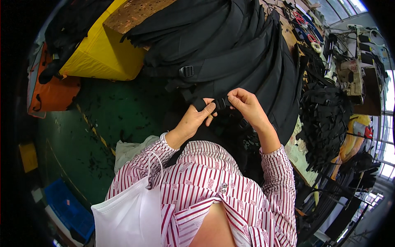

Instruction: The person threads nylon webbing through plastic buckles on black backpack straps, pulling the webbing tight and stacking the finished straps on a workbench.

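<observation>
Left hand [193, 118] and right hand [249, 108] meet at a small black plastic buckle [222, 103]

The person's two hands are close together in front of the body, just beside a large heap of long black fabric pieces [247, 53], which lies on a brown wooden surface [288, 36]. Between the hands is the buckle, with a narrow black webbing strap [199, 103]. The left hand pinches the strap on one side, thumb on top; the right hand has thumb and forefinger closed on it at the other side of the buckle. Whether this strap is joined to the heap, one cannot tell.

Some things could go wrong, in judgement. The webbing could twist or enter the buckle wrongly, because black lies against black and the slots are hard to see. If one pinch becomes loose, the strap could slip out. The heap hangs beyond the edge, so a strong pull could make pieces slide toward the green floor [123, 99].

About writing: a pale box-shaped unit [350, 66] at the right carries red marks, and a blue plastic crate [68, 212] has a small label, too small to read. On the buckle no marking can be made out.
</observation>
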`<action>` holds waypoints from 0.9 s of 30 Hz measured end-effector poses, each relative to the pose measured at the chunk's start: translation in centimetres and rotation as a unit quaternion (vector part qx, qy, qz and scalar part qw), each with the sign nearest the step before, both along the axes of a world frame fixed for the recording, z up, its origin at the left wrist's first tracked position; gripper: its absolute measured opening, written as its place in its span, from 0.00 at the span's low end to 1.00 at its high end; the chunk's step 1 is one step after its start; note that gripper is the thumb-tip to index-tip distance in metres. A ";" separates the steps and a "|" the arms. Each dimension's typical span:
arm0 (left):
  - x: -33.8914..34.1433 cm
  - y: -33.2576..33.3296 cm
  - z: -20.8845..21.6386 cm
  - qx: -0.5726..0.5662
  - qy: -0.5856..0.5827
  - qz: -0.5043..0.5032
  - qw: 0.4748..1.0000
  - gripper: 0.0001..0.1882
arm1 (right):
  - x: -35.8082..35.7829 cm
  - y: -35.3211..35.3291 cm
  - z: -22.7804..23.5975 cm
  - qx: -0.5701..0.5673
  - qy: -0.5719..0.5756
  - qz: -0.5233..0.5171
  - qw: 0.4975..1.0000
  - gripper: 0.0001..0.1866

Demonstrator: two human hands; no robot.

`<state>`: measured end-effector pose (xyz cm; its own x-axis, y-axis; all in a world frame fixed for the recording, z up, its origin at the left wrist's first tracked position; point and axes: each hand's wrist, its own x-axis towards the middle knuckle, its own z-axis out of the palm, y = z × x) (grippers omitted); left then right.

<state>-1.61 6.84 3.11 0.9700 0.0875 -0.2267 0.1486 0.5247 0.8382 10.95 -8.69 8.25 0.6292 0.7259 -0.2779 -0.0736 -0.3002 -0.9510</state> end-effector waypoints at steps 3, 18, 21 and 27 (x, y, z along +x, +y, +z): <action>0.0 0.0 0.1 0.002 0.007 0.004 1.000 0.15 | -0.1 0.2 0.0 -0.010 -0.008 -0.011 1.000 0.12; -0.2 -0.4 0.1 -0.005 0.015 -0.005 1.000 0.14 | 0.5 0.0 2.0 -0.037 -0.035 0.126 0.991 0.10; -0.1 -0.2 0.2 0.006 0.006 -0.006 1.000 0.14 | 0.4 0.0 2.0 -0.035 -0.052 0.113 0.992 0.10; -0.1 -0.4 0.2 0.020 0.027 0.009 0.999 0.13 | -1.5 0.9 1.5 -0.030 -0.137 0.024 0.990 0.09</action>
<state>-1.72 6.45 3.29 0.9547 0.1158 -0.2743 0.1843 0.4938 0.8498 9.45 -7.77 9.73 0.6517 0.7444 -0.1458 0.1998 -0.3539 -0.9137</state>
